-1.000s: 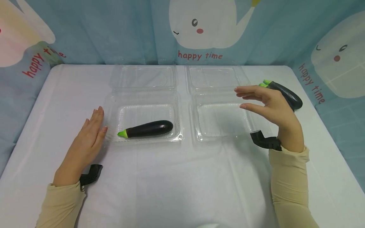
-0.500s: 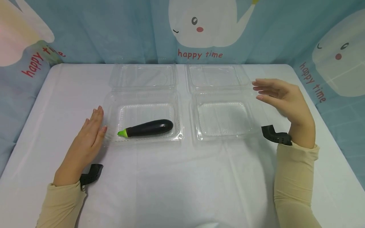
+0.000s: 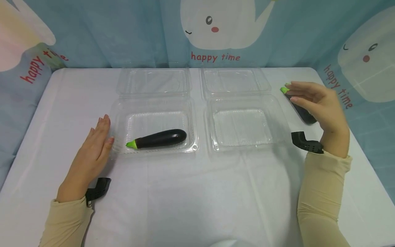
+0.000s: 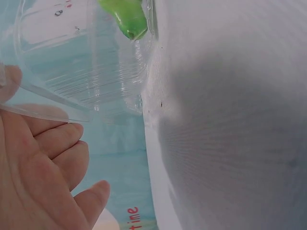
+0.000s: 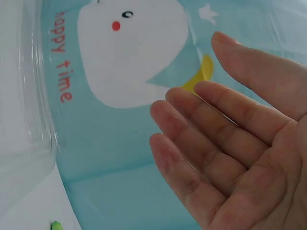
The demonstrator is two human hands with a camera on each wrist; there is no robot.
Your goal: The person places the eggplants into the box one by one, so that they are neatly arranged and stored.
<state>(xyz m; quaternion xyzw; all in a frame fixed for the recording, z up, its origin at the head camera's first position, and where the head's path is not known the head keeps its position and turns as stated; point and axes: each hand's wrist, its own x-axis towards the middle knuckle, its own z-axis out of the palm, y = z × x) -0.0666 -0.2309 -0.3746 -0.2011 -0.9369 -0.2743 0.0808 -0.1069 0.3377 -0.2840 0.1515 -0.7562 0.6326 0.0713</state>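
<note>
My left hand (image 3: pixel 89 157) lies along the left edge of the left clear plastic clamshell box (image 3: pixel 120 106), fingers fairly straight. In the left wrist view the fingers (image 4: pixel 62 139) are at the clear rim. Inside that box rests a dark eggplant (image 3: pixel 162 138) with a green stem; its green tip (image 4: pixel 129 19) also shows in the left wrist view. My right hand (image 3: pixel 324 106) hovers over another eggplant (image 3: pixel 303 111) on the right of the table, partly covering it. A second green stem tip (image 3: pixel 287 84) peeks out behind the fingers. In the right wrist view nothing is between thumb and fingers.
A second clear clamshell box (image 3: pixel 213 137) stands open with nothing in it, right of the first. Both lids (image 3: pixel 157 80) lie folded back towards the blue curtain (image 3: pixel 139 34). A white rounded thing (image 3: pixel 231 243) shows at the near table edge.
My right hand has moved right and slightly back, from beside the right box to over the eggplants on the right. The left hand has stayed in place.
</note>
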